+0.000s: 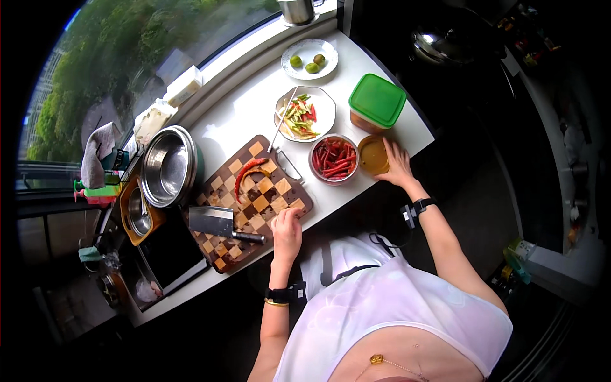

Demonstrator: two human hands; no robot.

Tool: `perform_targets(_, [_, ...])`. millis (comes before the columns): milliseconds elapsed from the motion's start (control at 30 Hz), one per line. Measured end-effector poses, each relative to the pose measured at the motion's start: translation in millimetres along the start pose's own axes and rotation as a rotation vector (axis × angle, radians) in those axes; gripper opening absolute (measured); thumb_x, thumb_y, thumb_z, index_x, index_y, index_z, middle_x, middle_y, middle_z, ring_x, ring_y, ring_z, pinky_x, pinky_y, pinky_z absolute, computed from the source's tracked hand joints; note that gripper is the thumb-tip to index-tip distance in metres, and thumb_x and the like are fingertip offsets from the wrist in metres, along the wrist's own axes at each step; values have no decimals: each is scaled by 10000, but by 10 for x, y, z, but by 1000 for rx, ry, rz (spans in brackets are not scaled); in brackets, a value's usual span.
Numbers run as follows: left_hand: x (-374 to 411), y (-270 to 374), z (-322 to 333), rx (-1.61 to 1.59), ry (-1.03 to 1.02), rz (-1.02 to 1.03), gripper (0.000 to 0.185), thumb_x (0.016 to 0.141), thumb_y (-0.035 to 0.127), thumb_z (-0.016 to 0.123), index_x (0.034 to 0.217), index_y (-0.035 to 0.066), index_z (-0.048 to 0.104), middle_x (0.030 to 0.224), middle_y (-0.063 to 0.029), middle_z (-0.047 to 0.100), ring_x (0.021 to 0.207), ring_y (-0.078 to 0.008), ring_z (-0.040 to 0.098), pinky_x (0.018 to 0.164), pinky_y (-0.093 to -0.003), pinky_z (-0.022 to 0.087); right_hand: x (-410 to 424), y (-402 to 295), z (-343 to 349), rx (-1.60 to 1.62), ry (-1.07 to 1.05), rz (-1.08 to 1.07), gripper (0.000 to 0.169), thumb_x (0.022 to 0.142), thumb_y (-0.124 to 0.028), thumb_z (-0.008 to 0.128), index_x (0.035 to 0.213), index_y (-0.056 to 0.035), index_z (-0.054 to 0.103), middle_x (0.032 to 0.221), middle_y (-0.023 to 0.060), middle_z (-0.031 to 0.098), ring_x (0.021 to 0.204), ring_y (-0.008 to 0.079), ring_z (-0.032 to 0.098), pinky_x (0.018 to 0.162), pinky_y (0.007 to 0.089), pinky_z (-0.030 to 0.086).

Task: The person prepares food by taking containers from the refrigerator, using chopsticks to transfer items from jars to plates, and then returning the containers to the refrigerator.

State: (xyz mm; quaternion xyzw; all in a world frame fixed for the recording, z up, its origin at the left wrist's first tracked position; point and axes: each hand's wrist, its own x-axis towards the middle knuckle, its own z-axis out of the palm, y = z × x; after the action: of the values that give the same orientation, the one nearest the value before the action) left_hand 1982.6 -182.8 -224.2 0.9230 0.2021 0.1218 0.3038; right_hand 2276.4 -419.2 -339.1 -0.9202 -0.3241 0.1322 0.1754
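Observation:
My right hand [400,163] grips the rim of an amber bowl [373,155] at the counter's front edge. Beside that bowl stands a clear round container of red chili peppers [333,159]. My left hand [287,233], its fingers loosely curled, rests by the near edge of a checkered wooden cutting board [260,203]; nothing shows in it. On the board lie a red chili pepper [243,179], a more orange pepper [255,175] and a cleaver [211,221] with a dark handle. A white plate [327,111] behind holds sliced red and green peppers and chopsticks [284,117].
A green-lidded container [378,100] stands behind the amber bowl. Further back, a patterned plate [292,49] holds green fruits. Nested metal bowls [169,167] sit left of the board, near the sink [157,253] and an orange tray [128,220]. A window borders the counter.

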Motion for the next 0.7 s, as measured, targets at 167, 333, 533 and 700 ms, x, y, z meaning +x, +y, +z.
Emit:
perform_targets(167, [161,164,370,-149,44,-116,330,786,-55,540,1097,55,549,991,-95,578,984,-272,576,839,-406,413,-44,38,-119,162,89,-147,1229,573,-385,854,1504,-122,96,1440,199,300,1327,383,326,1096,540,246])
perform_targets(333, [325,206,561,-85,70,-79,421,780,-38,551,1188,48,496,1100,-120,546,1058,-286,550,853,-402,416,-51,-133,-592,217,131,-323,1163,571,-297,867,1480,-91,171,1438,169,315,1325,364,340,1099,472,298])
perform_targets(533, [499,126,682,-233,45,-124,919,697,139,778,1430,11,238,1368,-215,404,1272,-358,412,1048,-424,342,8,-621,-1006,235,128,-550,1109,600,-336,843,1467,-92,195,1454,147,282,1381,341,259,1125,501,233])
perform_targets(700, [756,5,909,-288,48,-48,1324,571,393,877,1484,-3,5,1528,-244,131,1409,-387,184,1129,-446,227,229,-1288,-1029,124,50,-567,1066,633,-425,796,1449,-72,207,1417,189,313,1369,365,261,1120,530,204])
